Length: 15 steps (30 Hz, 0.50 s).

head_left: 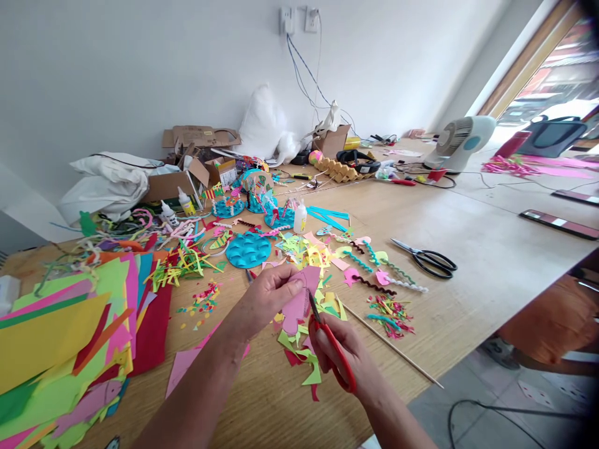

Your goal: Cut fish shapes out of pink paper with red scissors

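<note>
**On the near side of the wooden table (472, 293): cutting in hand**

- Left hand (267, 293): pinched shut on a pink paper piece (299, 302), held above the tabletop.
- Right hand (349, 357): fingers through the red scissors (333, 349), blades at the pink piece's lower edge.
- Beneath both: loose paper scraps (299, 349).
- Just right: wooden skewer (393, 349), lying slantwise.
- Further right: black scissors (428, 259), unobstructed.
- Behind: blue disc (248, 249), glue bottle (300, 218).
- Far left: coloured paper stack (60, 337).

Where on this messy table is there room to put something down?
Bare wood lies between the black scissors and the fan. Crowded: paper stacks at left, and scraps around the left hand holding pink paper and the right hand holding red scissors.
</note>
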Tool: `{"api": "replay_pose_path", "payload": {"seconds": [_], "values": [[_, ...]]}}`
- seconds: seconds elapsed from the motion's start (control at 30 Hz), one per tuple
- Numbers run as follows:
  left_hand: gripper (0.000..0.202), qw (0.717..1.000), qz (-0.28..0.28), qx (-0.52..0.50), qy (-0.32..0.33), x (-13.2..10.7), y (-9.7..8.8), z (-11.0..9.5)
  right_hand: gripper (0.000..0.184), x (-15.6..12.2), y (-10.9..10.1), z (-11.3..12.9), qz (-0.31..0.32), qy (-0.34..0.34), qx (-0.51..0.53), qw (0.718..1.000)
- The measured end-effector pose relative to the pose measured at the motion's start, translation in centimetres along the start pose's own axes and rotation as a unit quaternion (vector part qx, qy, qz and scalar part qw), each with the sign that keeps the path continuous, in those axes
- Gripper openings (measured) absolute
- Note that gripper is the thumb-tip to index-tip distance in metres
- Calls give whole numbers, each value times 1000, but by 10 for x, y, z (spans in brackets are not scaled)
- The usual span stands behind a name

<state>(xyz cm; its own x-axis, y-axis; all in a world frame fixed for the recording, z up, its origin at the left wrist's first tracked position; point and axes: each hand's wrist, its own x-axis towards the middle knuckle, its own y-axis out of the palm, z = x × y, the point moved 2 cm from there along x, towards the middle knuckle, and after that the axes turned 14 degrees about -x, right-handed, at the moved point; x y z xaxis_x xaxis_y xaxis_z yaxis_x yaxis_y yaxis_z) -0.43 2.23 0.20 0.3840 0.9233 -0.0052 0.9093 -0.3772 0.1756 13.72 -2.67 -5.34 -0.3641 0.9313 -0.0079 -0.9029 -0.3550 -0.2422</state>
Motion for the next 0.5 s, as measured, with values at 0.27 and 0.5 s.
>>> {"api": "replay_pose_path", "payload": {"seconds": [0.27,0.5], "values": [[21,998,-14,-60,-7,2,10,10,42,1,8,-8,-29,-15,92,995],[22,996,-38,-81,-27,1,14,10,41,0,10,-7,-47,-5,98,994]]}}
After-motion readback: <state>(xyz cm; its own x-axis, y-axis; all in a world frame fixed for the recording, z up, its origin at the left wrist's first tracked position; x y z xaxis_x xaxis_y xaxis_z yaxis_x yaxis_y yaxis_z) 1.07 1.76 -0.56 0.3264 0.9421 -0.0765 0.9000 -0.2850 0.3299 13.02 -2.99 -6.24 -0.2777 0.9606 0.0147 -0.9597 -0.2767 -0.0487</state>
